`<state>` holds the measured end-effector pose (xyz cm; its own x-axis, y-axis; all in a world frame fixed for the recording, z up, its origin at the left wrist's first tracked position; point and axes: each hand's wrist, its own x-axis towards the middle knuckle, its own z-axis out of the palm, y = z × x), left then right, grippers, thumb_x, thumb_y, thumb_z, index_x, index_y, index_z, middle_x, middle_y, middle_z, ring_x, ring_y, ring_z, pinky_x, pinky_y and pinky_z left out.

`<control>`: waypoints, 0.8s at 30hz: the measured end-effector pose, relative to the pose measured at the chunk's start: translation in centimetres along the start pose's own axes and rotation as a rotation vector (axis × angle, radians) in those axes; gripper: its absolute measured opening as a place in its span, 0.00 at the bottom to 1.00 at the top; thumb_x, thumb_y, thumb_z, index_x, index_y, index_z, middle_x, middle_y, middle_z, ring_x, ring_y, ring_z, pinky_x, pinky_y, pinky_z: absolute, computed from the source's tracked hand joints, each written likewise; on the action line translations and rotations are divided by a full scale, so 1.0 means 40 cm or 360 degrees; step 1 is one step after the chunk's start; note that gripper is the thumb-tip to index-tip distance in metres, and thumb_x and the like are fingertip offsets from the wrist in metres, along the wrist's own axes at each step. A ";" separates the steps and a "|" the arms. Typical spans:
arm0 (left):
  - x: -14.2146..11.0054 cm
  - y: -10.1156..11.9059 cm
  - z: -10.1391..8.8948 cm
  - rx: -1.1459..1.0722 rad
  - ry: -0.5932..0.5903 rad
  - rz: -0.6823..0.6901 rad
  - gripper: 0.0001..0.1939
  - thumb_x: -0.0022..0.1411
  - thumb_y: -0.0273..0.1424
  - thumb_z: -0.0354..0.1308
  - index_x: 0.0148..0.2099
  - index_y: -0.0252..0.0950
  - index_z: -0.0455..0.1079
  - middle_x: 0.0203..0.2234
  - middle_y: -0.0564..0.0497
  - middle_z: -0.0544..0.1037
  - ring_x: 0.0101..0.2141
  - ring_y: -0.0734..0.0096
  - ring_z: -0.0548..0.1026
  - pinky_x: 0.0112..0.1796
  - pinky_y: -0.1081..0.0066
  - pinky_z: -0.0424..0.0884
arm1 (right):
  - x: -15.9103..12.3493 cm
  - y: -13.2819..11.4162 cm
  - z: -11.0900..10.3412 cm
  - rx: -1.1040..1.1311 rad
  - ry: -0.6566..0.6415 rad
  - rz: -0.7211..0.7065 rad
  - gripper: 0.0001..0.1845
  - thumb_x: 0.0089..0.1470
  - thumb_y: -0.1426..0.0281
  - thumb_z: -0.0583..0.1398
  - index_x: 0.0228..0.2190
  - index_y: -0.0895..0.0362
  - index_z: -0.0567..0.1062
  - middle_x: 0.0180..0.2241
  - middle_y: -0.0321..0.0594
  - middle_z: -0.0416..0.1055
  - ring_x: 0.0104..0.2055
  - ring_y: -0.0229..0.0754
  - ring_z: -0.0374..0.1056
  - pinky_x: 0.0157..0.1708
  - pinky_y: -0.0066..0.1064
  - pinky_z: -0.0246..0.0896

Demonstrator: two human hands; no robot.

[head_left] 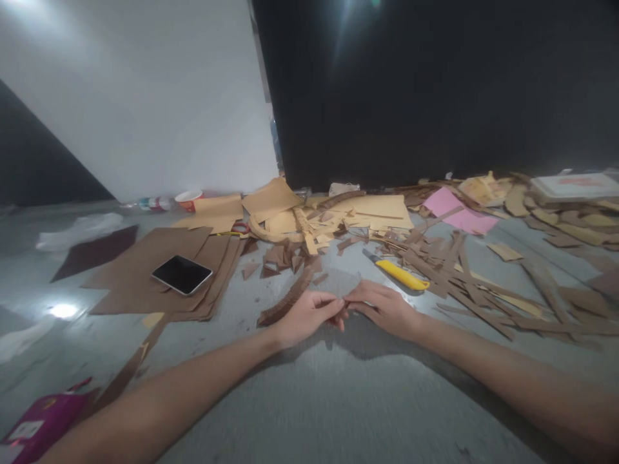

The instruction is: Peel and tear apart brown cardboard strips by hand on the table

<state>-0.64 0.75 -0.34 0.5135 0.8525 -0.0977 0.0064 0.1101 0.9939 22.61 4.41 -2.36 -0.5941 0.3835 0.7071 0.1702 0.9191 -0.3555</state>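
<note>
Both hands meet low over a grey floor. My left hand [309, 314] and my right hand [382, 306] pinch a small brown cardboard piece [344, 303] between their fingertips, fingers closed on it. A folded strip of corrugated brown cardboard [285, 301] lies just left of my left hand. A yellow utility knife [399, 273] lies just beyond my right hand, not touched.
A black phone [182, 274] rests on flat brown cardboard sheets [145, 258] at left. Cardboard strips and scraps [464, 277] spread to the right, with a pink paper sheet [459, 209] behind. A magenta packet [43, 419] sits lower left. A dark panel [435, 90] and white wall stand behind.
</note>
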 end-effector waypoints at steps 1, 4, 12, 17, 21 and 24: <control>-0.001 0.001 0.000 -0.0006 -0.0003 -0.0004 0.32 0.64 0.60 0.66 0.35 0.32 0.78 0.25 0.46 0.81 0.28 0.69 0.77 0.35 0.70 0.71 | -0.001 0.002 0.001 0.0000 0.0003 -0.0027 0.11 0.75 0.68 0.58 0.52 0.52 0.79 0.36 0.41 0.82 0.37 0.41 0.77 0.38 0.32 0.74; -0.003 0.005 0.000 -0.0003 -0.0002 0.0023 0.31 0.68 0.59 0.62 0.34 0.32 0.79 0.25 0.44 0.81 0.28 0.68 0.76 0.36 0.69 0.70 | -0.003 0.004 0.002 0.0006 0.0019 -0.0082 0.11 0.75 0.70 0.59 0.53 0.52 0.79 0.36 0.40 0.82 0.36 0.42 0.76 0.37 0.33 0.74; 0.002 -0.008 -0.004 0.0015 -0.0017 0.0013 0.31 0.66 0.59 0.65 0.36 0.32 0.78 0.27 0.46 0.80 0.28 0.69 0.77 0.36 0.70 0.71 | -0.004 0.001 0.003 0.0057 0.0035 -0.0059 0.10 0.75 0.70 0.58 0.50 0.53 0.80 0.34 0.41 0.81 0.36 0.41 0.76 0.36 0.32 0.74; -0.006 -0.005 0.009 0.0236 0.0085 0.0101 0.30 0.70 0.57 0.60 0.34 0.33 0.76 0.26 0.46 0.80 0.29 0.68 0.77 0.36 0.69 0.72 | 0.009 -0.004 -0.017 0.0407 -0.0115 0.0400 0.13 0.75 0.61 0.58 0.44 0.55 0.80 0.36 0.42 0.80 0.37 0.41 0.76 0.37 0.31 0.71; -0.018 -0.010 0.019 0.0653 0.0253 0.0204 0.24 0.76 0.45 0.55 0.33 0.34 0.76 0.27 0.48 0.82 0.30 0.68 0.77 0.36 0.70 0.69 | 0.027 -0.023 -0.018 0.0651 -0.0332 0.0930 0.30 0.78 0.52 0.50 0.29 0.56 0.75 0.25 0.35 0.72 0.27 0.37 0.67 0.29 0.28 0.62; -0.023 -0.016 0.020 0.0832 0.0241 0.0259 0.22 0.76 0.40 0.53 0.31 0.35 0.76 0.26 0.50 0.81 0.29 0.69 0.75 0.35 0.71 0.66 | 0.032 -0.045 -0.003 0.0669 -0.0318 0.1016 0.31 0.77 0.49 0.51 0.27 0.56 0.72 0.26 0.36 0.72 0.29 0.38 0.68 0.31 0.29 0.63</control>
<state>-0.45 -0.51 -0.84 0.4150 0.9053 0.0908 0.3811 -0.2635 0.8862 21.63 3.27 -0.75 -0.6183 0.7652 0.1796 0.2381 0.4001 -0.8850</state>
